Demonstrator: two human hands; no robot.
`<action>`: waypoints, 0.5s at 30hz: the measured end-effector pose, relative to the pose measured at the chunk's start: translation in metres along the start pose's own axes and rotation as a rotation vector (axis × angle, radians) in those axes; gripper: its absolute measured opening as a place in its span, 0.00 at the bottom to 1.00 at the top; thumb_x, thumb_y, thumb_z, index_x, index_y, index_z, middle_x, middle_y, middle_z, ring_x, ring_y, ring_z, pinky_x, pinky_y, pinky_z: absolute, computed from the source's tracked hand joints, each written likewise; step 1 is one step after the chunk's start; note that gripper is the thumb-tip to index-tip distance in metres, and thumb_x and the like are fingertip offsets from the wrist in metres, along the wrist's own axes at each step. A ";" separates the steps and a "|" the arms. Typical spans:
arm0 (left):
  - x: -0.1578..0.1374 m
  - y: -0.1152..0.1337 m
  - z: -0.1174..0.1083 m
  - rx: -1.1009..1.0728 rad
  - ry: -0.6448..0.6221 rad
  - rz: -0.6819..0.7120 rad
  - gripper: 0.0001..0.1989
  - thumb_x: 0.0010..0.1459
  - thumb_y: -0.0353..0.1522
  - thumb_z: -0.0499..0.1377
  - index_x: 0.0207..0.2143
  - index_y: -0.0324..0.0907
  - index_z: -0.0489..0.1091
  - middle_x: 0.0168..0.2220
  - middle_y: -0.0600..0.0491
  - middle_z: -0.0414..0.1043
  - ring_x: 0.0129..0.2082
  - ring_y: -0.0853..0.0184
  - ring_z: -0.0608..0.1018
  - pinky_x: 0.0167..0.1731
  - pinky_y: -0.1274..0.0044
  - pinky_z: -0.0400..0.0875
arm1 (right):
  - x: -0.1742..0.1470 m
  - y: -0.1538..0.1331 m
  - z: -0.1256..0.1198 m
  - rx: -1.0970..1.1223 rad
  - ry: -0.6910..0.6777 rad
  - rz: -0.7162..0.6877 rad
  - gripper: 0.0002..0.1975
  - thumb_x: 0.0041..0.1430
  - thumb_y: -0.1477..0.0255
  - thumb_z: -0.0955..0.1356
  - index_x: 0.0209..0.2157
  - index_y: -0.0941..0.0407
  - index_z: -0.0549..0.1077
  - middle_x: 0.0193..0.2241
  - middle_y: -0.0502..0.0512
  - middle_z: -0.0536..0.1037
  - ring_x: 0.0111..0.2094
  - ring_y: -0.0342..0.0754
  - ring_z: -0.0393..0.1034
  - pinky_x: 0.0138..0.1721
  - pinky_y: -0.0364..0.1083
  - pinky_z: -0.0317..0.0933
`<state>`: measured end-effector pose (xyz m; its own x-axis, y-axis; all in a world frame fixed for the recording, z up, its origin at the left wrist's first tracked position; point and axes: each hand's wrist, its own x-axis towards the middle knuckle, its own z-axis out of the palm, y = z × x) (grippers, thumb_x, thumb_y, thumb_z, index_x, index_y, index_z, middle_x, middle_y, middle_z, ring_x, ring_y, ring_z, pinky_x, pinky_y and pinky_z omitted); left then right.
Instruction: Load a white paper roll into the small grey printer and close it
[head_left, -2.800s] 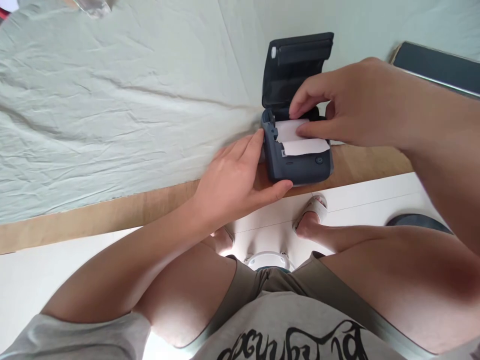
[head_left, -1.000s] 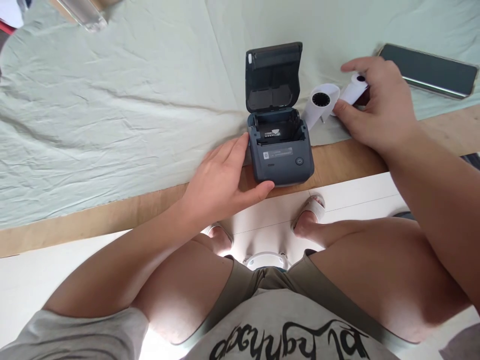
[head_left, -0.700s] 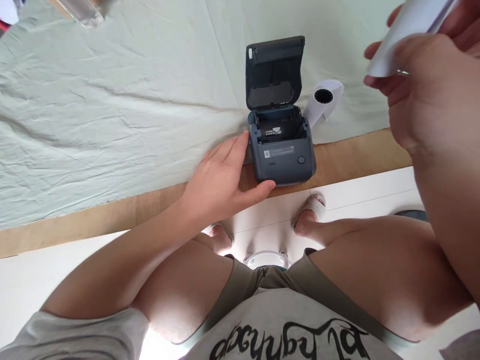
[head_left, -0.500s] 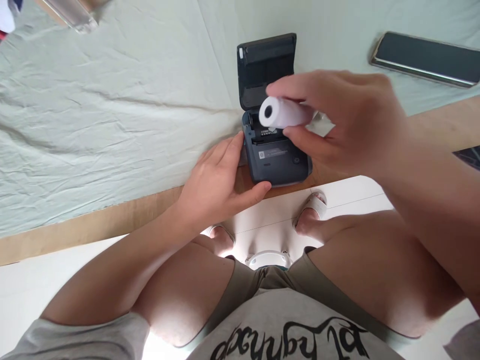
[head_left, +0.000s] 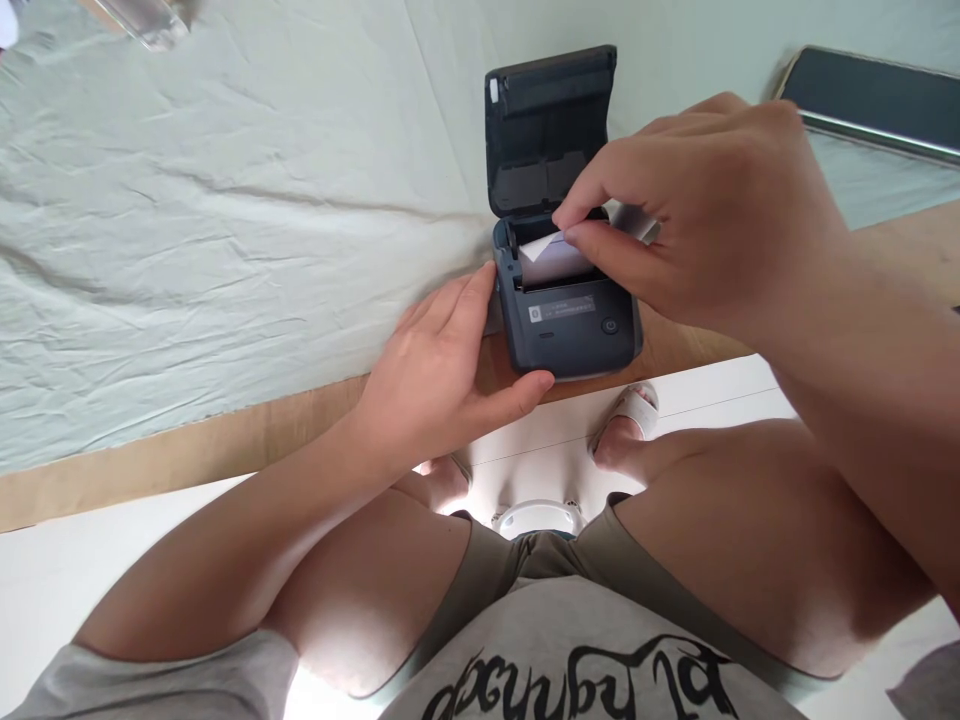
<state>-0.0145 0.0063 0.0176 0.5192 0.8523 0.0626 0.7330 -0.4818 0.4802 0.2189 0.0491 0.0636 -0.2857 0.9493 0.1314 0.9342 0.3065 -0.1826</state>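
A small dark portable printer (head_left: 574,335) lies near the table's front edge with its lid (head_left: 551,130) swung up. Inside its compartment sits a white paper roll (head_left: 551,264), its loose end lifted. My right hand (head_left: 697,200) pinches that loose end between thumb and forefinger, above the compartment. At the printer's left side, my left hand (head_left: 442,360) rests with fingers stretched along the body and the thumb apart at the front edge. The right end of the roll is hidden behind my right fingers.
A dark phone (head_left: 885,100) lies at the upper right on the pale green cloth (head_left: 262,220). A clear object (head_left: 154,22) stands at the upper left. The wooden table edge (head_left: 322,410) runs along the front, above my legs.
The paper roll has gone down from the right hand's grip into the printer compartment. The right fingers now pinch its loose end. The printer has shifted slightly right; the left hand stays beside it.
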 end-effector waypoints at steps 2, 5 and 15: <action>-0.001 0.000 0.000 -0.030 0.004 0.009 0.46 0.66 0.51 0.58 0.75 0.32 0.52 0.70 0.36 0.68 0.70 0.46 0.71 0.71 0.56 0.67 | -0.007 0.002 0.000 0.076 0.066 -0.038 0.21 0.63 0.57 0.60 0.41 0.53 0.79 0.34 0.54 0.77 0.42 0.40 0.68 0.54 0.48 0.60; -0.002 -0.001 0.000 -0.058 0.010 0.046 0.43 0.68 0.52 0.58 0.77 0.46 0.48 0.70 0.42 0.68 0.69 0.49 0.73 0.69 0.56 0.69 | -0.016 0.006 0.003 0.228 0.042 -0.164 0.17 0.59 0.58 0.62 0.33 0.53 0.77 0.38 0.50 0.80 0.46 0.41 0.72 0.56 0.51 0.62; -0.003 -0.003 0.000 0.056 -0.024 0.153 0.26 0.74 0.47 0.53 0.70 0.53 0.68 0.66 0.39 0.64 0.67 0.46 0.71 0.65 0.52 0.72 | -0.017 0.022 0.006 0.224 0.280 -0.212 0.21 0.65 0.58 0.64 0.54 0.54 0.74 0.61 0.53 0.72 0.66 0.46 0.68 0.73 0.54 0.59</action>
<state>-0.0180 0.0046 0.0160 0.6362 0.7636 0.1102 0.6676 -0.6164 0.4174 0.2434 0.0400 0.0515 -0.3690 0.8169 0.4433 0.7822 0.5306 -0.3266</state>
